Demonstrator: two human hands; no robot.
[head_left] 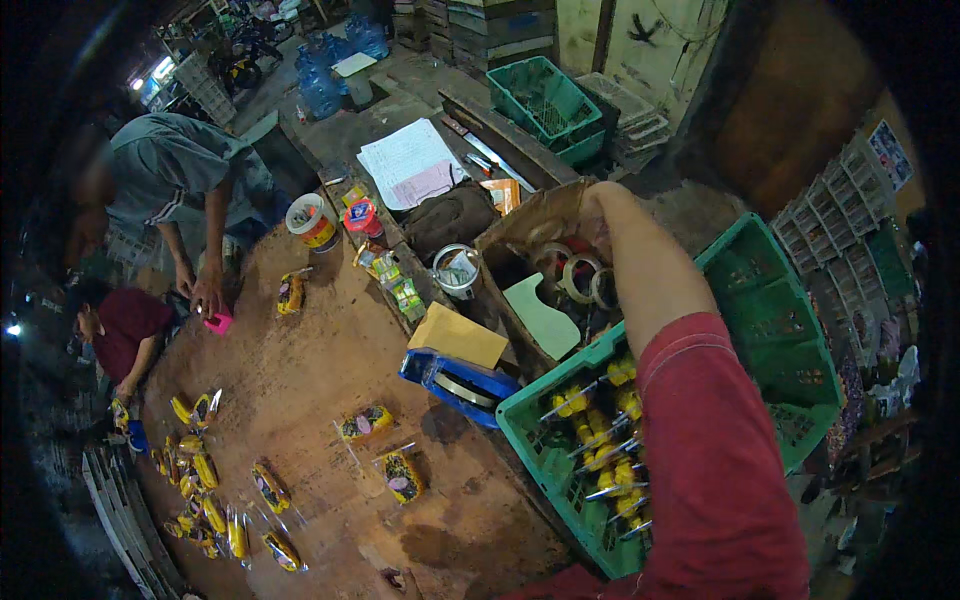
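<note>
In the head view, reaching to the cardboard box [540, 218], just past the right edge of the table [330, 360], seems best done with the wrist high, clear of the tape rolls [566, 278]. The right hand [597, 200] is at its far rim, forearm outstretched, fingers hidden; the left hand [392, 582] is low by the near edge; I cannot tell either grip's state.

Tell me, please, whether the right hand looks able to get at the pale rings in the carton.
Yes, most likely: the right hand is at the rim of the open carton, the pale rings show uncovered nearby, and the green sheet stands to their left.
</note>
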